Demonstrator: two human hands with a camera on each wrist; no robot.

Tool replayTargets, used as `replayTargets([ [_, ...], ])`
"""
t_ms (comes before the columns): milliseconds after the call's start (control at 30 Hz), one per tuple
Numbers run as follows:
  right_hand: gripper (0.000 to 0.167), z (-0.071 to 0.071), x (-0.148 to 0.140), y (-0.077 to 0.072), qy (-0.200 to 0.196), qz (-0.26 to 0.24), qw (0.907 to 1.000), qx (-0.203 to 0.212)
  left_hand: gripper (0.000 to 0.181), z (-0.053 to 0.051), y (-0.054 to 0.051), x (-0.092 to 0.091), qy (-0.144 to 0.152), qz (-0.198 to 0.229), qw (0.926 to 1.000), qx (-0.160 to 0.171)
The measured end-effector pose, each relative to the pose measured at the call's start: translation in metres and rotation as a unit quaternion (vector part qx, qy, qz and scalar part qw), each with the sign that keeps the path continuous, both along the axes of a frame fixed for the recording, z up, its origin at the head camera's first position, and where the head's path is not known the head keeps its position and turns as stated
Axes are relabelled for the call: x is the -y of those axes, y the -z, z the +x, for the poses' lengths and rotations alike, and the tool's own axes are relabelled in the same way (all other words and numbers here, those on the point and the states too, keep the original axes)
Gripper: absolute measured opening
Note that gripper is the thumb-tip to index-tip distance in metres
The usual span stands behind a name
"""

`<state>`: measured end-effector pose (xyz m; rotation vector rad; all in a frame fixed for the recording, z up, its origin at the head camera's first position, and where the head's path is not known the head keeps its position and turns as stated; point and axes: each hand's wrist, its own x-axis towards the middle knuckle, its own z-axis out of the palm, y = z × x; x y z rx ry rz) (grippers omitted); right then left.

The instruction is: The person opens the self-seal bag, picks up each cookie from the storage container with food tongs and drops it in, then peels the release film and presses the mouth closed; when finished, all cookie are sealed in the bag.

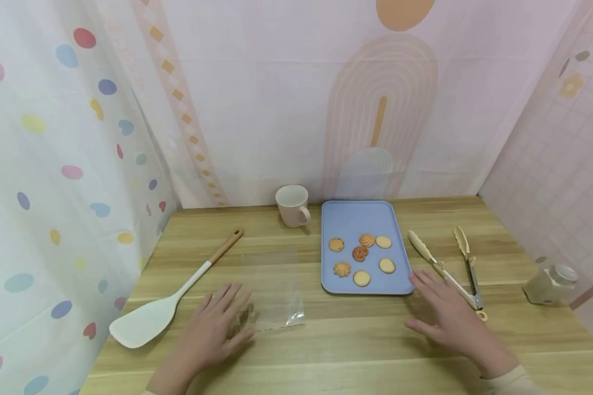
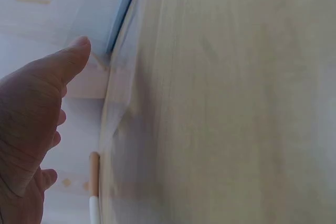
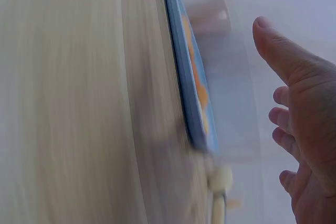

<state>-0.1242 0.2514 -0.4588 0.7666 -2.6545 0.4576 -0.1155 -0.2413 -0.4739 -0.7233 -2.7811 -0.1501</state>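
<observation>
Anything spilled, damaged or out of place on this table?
Nothing stands out: seven pale and brown cookies sit within the rimmed blue rectangular tray, the transparent rectangular plastic bag lies beside it, and the pale pink mug stands upright. No spill or breakage shows.

The tray (image 1: pixel 348 218) is blue, the mug (image 1: pixel 289 209) pale pink, the curtain (image 1: pixel 71 197) multicolour-spotted.

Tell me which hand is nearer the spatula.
Left. The left hand is just right of the spatula; the right hand is much farther, by the near right corner of the tray.
</observation>
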Motion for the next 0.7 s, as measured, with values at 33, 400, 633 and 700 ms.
replayTargets([
  [33,0.089,-0.001,0.007,0.000,-0.011,0.006,0.9999,-0.001,0.076,-0.003,0.001,-0.001,0.004,-0.001,1.0000,0.005],
  [400,0.080,-0.007,0.118,0.001,-0.172,0.019,0.9835,0.052,0.066,-0.046,0.008,-0.022,0.063,-0.024,0.9953,0.070],
  [633,0.071,-0.015,0.173,0.009,-0.241,0.038,0.9601,0.136,0.058,-0.057,0.013,-0.033,0.055,-0.043,0.9888,0.132],
  [700,0.069,-0.017,0.179,0.012,-0.248,0.038,0.9565,0.149,0.058,-0.056,0.016,-0.036,0.051,-0.043,0.9873,0.144],
])
